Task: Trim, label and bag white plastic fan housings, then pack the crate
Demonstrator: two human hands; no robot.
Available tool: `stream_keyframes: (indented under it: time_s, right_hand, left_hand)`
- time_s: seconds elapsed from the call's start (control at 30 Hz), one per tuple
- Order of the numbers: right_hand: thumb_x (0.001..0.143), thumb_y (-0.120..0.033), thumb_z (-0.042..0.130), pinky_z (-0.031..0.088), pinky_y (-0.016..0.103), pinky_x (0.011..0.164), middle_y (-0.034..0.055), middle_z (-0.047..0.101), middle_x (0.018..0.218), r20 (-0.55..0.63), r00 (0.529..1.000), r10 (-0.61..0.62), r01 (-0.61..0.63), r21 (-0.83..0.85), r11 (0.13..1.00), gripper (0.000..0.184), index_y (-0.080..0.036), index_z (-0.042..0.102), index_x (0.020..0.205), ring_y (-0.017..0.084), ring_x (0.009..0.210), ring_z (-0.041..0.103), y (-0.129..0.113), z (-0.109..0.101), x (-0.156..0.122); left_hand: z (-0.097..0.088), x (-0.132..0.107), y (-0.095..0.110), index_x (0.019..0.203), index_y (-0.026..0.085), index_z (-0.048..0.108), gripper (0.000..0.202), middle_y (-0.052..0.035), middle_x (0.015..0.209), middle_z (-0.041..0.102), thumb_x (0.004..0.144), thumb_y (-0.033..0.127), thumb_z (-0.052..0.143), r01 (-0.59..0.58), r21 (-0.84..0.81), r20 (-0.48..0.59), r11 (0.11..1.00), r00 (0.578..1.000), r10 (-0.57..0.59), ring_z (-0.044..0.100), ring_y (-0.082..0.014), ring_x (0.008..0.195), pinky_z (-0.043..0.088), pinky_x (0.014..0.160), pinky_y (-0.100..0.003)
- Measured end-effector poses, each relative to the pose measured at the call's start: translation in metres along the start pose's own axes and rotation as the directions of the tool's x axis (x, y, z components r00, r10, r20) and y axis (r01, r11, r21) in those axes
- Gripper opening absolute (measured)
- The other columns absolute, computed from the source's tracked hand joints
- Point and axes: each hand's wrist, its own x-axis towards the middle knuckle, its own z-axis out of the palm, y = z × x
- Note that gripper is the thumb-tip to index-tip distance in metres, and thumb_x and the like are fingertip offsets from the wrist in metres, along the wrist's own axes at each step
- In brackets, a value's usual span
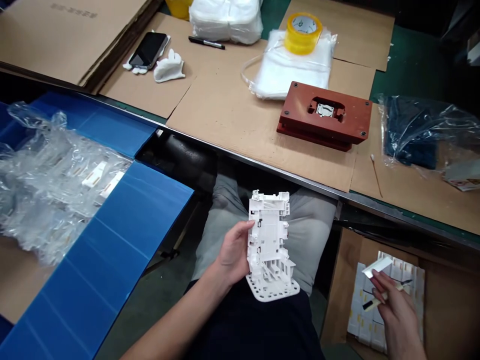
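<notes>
Viewed from beside the person: the left grip [236, 255] was closed on the left edge of a white plastic frame [268, 230], which sat over the lap [315, 240] with its wider, perforated end nearest the body. The right grip [399, 305], well apart to the right, pinched a white strip [381, 264] between thumb and fingers and also carried a slim pale tool [371, 304] with a black end; exact kind not made out. Progress, as judged: partway at most on this piece. Frame in hand, ribs and clips exposed; strip held ready but not yet brought to the frame. Beneath the right grip, a cardboard box [337, 280] contained rows of white pieces [356, 310], so stock seemed to remain. Left of the left grip, past a blue flap [112, 240], plastic bags [56, 165] held pale parts [95, 174]; whether finished or waiting, could not tell. On the worktop [225, 110], ahead of and between the two grips, a red-brown fixture [292, 107] bore a small light part [324, 110] in its recess, neither grip near it. A swab [377, 175] lay unheld, ahead of the right grip.
</notes>
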Motion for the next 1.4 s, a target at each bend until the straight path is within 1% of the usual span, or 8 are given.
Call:
stream_keyframes:
  time_s: [0.13, 0.27, 0.47, 0.6, 1.0, 1.2, 1.33, 1.4]
  right_hand:
    - [0.058, -0.037, 0.090, 0.046, 0.019, 0.044, 0.0041, 0.070, 0.105, 0.284, 0.958, -0.033, 0.021, 0.044, 0.999, 0.056, -0.023, 0.068, 0.108, 0.013, 0.068, 0.065, -0.049, 0.041, -0.084]
    - [0.068, -0.044, 0.085, 0.056, 0.031, 0.079, 0.0077, 0.071, 0.108, 0.545, 0.798, -0.258, 0.327, -0.031, 0.945, 0.055, -0.021, 0.066, 0.115, 0.023, 0.099, 0.066, -0.110, 0.102, -0.156]
    - [0.077, -0.044, 0.076, 0.054, 0.037, 0.084, 0.0034, 0.069, 0.109, 0.647, 0.667, -0.370, 0.646, -0.253, 0.720, 0.044, -0.028, 0.064, 0.117, 0.023, 0.098, 0.063, -0.135, 0.151, -0.212]
    - [0.083, -0.044, 0.071, 0.054, 0.035, 0.084, 0.0037, 0.067, 0.110, 0.680, 0.610, -0.407, 0.702, -0.225, 0.676, 0.042, -0.027, 0.063, 0.120, 0.021, 0.099, 0.063, -0.127, 0.157, -0.221]
    - [0.090, -0.042, 0.064, 0.056, 0.023, 0.069, 0.0027, 0.067, 0.109, 0.668, 0.614, -0.420, 0.633, -0.099, 0.768, 0.034, -0.030, 0.068, 0.122, 0.017, 0.098, 0.064, -0.124, 0.151, -0.221]
    - [0.091, -0.038, 0.065, 0.056, 0.030, 0.081, 0.0046, 0.066, 0.119, 0.720, 0.560, -0.410, 0.609, -0.023, 0.793, 0.031, -0.030, 0.072, 0.120, 0.019, 0.104, 0.063, -0.121, 0.151, -0.207]
    - [0.077, -0.035, 0.081, 0.056, 0.031, 0.083, 0.0052, 0.066, 0.122, 0.724, 0.630, -0.280, 0.345, 0.062, 0.937, 0.055, -0.031, 0.065, 0.129, 0.021, 0.108, 0.062, -0.119, 0.152, -0.192]
    - [0.073, -0.035, 0.085, 0.058, 0.031, 0.079, 0.0058, 0.071, 0.111, 0.844, 0.521, -0.130, 0.120, 0.079, 0.990, 0.058, -0.026, 0.066, 0.127, 0.019, 0.092, 0.066, -0.118, 0.153, -0.187]
  left_hand:
    - [-0.002, 0.006, -0.002, 0.129, 0.009, 0.063, 0.050, -0.0156, 0.111, 0.075, 0.091, 0.040, 0.059, -0.097, 0.112, -0.161, 0.989, 0.980, 0.114, 0.070, -0.0349, 0.103, 0.049, 0.097, -0.047]
    - [-0.011, 0.010, -0.010, 0.131, 0.020, 0.064, 0.045, -0.0069, 0.119, 0.074, 0.091, 0.042, 0.063, -0.187, 0.207, -0.198, 0.960, 0.953, 0.228, 0.067, -0.0282, 0.112, 0.047, 0.102, -0.038]
    - [-0.013, 0.005, -0.023, 0.137, 0.027, 0.059, 0.043, -0.0017, 0.136, 0.066, 0.096, 0.037, 0.060, -0.320, 0.234, -0.137, 0.918, 0.924, 0.357, 0.057, -0.0248, 0.128, 0.042, 0.108, -0.033]
    - [-0.012, 0.002, -0.027, 0.138, 0.026, 0.057, 0.043, -0.0023, 0.138, 0.064, 0.097, 0.037, 0.058, -0.339, 0.217, -0.121, 0.915, 0.921, 0.370, 0.057, -0.0243, 0.128, 0.043, 0.107, -0.033]
    - [-0.013, 0.004, -0.027, 0.141, 0.026, 0.053, 0.049, -0.0049, 0.132, 0.068, 0.095, 0.042, 0.059, -0.274, 0.189, -0.117, 0.943, 0.947, 0.298, 0.061, -0.0262, 0.123, 0.049, 0.102, -0.037]
    - [-0.016, 0.002, -0.023, 0.136, 0.022, 0.058, 0.047, -0.0065, 0.126, 0.071, 0.093, 0.041, 0.062, -0.226, 0.141, -0.136, 0.964, 0.960, 0.245, 0.065, -0.0276, 0.117, 0.050, 0.101, -0.038]
    - [-0.020, 0.000, -0.019, 0.131, 0.015, 0.062, 0.049, -0.0112, 0.118, 0.074, 0.092, 0.045, 0.058, -0.146, 0.042, -0.110, 0.988, 0.983, 0.150, 0.067, -0.0312, 0.113, 0.050, 0.102, -0.043]
    - [-0.023, 0.000, -0.017, 0.125, 0.011, 0.065, 0.053, -0.0149, 0.114, 0.075, 0.091, 0.050, 0.055, -0.028, 0.026, -0.062, 0.999, 0.998, 0.029, 0.067, -0.0345, 0.112, 0.051, 0.100, -0.046]
